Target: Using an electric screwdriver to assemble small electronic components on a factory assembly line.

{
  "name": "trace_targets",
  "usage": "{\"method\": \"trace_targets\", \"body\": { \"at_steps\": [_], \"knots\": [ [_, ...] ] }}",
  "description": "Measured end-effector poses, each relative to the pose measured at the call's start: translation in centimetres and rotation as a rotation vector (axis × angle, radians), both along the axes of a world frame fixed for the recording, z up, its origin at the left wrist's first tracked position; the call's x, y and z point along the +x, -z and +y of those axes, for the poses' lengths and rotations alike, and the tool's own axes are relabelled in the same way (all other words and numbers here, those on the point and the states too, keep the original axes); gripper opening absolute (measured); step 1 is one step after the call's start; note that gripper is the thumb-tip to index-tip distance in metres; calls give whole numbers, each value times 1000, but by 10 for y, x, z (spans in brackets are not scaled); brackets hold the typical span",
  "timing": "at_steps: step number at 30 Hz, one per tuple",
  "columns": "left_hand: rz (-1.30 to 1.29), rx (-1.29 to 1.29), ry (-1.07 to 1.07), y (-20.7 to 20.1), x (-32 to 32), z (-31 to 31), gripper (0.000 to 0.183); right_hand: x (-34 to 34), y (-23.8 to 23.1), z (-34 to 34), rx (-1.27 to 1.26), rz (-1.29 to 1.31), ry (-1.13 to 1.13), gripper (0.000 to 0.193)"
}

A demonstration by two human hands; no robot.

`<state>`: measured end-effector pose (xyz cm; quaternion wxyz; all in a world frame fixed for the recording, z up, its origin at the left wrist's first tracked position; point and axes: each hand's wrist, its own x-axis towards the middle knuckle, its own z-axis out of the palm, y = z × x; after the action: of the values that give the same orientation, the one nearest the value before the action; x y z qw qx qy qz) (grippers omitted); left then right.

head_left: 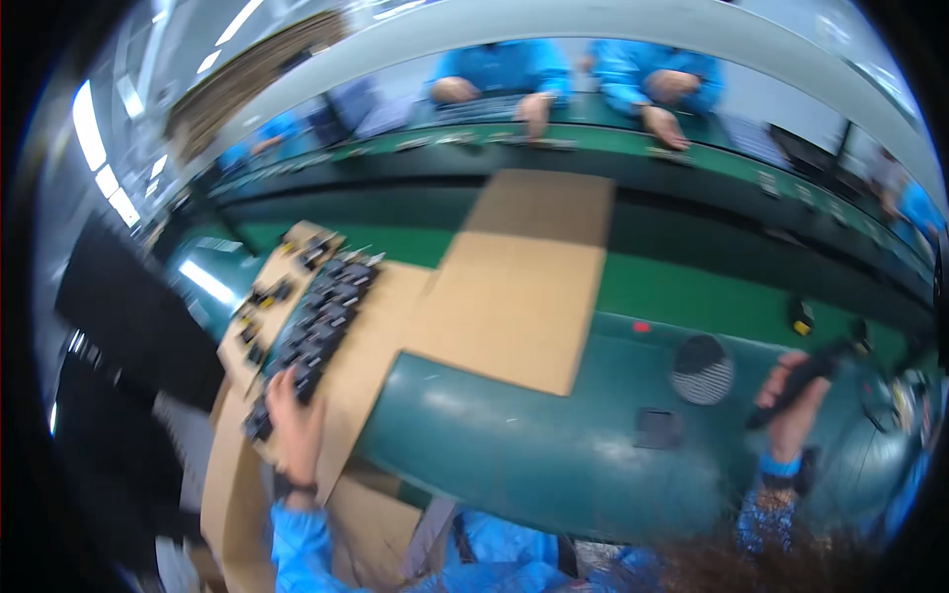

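Head view: small black parts [321, 326] on a cardboard sheet [514, 287] are being touched by the open left hand [295, 425]; likely light, rigid, best pinched by the sides. A black tool [806, 376] is being gripped by the closed right hand [794, 405].

left hand [295, 427] reaches forward, fingers spread; right hand [794, 400] fisted, raised.

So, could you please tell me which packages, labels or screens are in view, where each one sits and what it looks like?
Cardboard sheet: flat, tan, stepped outline, lying over the green conveyor's near edge.
Cardboard tray: tan, at left, holding rows of small black parts; the left hand rests on its near end.
Red label: small spot on the teal machine housing.
No screen is clearly visible.
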<state>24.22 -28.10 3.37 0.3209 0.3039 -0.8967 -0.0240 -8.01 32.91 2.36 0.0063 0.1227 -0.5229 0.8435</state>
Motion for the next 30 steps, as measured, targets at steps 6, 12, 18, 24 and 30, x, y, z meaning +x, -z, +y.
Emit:
{"method": "trace_targets", "body": {
  "at_steps": [6, 12, 18, 24, 30],
  "knots": [
    [-10, 215, 321, -64, -55, 124, 71, -5, -2, -30, 141, 64, -80, 74],
    [-173, 298, 724, -80, -127, 211, 79, 4, -11, -18, 271, 85, -130, 44],
    [-96, 350, 1164, -60, -233, 289, 70, 6, -14, -19, 397, 38, -174, 35],
    [-59, 409, 1399, -13, -376, 372, 49, 6, -19, -27, 391, 80, -28, 45],
    [-2, 7, 1712, 22, -507, 478, 63, -5, -19, -5, 560, 163, 231, 61]
  ]
}}
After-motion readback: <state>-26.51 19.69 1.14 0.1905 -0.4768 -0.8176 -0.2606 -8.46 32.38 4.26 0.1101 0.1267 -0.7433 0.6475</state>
